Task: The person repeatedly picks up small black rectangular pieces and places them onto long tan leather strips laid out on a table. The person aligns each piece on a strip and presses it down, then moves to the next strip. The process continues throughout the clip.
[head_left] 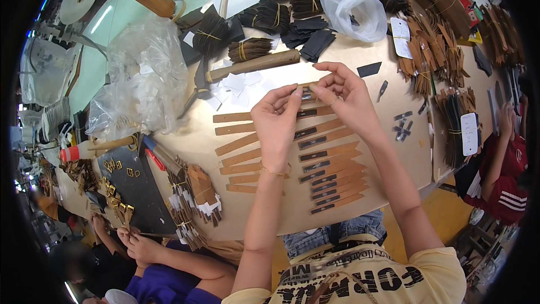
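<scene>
My left hand (275, 124) and my right hand (347, 100) meet over the table, fingers closed in a pinch. Between their fingertips is a brown leather strap (306, 85) with a dark piece on it; the fingers hide much of it. Beneath and nearer to me, brown leather straps (233, 129) lie in a slanted column on the left. A second column of pointed straps (337, 155), bearing black pieces, lies to the right. Several small black pieces (401, 129) rest right of that column, and a flat black leather piece (369, 69) lies beyond my right hand.
A hammer (256, 65) and white paper slips (239, 85) lie beyond my hands. Clear plastic bags (143, 79) and black leather bundles (269, 17) sit farther back. Brown leather bundles (424, 50) line the right. At left, a co-worker's hands (140, 245) work near a black board (149, 205) with gold-coloured buckles.
</scene>
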`<state>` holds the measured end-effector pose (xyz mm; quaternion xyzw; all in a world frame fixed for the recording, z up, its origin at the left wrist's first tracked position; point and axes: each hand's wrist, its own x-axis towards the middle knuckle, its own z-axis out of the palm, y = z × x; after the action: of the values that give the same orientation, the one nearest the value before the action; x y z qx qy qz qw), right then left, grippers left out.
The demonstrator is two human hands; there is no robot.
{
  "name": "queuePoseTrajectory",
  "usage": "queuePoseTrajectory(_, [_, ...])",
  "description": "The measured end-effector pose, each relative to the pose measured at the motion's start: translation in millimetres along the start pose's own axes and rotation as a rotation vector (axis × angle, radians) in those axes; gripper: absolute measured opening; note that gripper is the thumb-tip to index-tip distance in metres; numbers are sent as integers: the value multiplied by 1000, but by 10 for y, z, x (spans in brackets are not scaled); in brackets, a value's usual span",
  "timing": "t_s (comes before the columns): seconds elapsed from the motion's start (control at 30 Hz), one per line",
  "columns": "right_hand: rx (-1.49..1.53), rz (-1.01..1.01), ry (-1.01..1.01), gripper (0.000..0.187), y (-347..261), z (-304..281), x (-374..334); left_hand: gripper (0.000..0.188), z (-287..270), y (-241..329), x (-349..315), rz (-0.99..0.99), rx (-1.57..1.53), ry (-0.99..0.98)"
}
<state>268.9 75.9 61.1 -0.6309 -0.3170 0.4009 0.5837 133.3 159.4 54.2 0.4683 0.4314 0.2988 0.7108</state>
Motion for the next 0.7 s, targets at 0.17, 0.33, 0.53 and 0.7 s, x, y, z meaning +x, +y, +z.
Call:
queuePoseTrajectory(0.17, [-229,-13,60,43,102,31,99,22,-36,-44,58,226,538,125])
queuePoseTrajectory(0.33, [-227,-42,96,43,167,76,117,26,-19,-112,100,307,696,207])
queuePoseTrajectory(0.53, [-17,89,20,39,85,-37,121,25,-89,-55,150,245,636,104])
queuePoseTrajectory(0.7, [-164,121,154,37,125,-13,153,18,-19,-30,102,211,700,141])
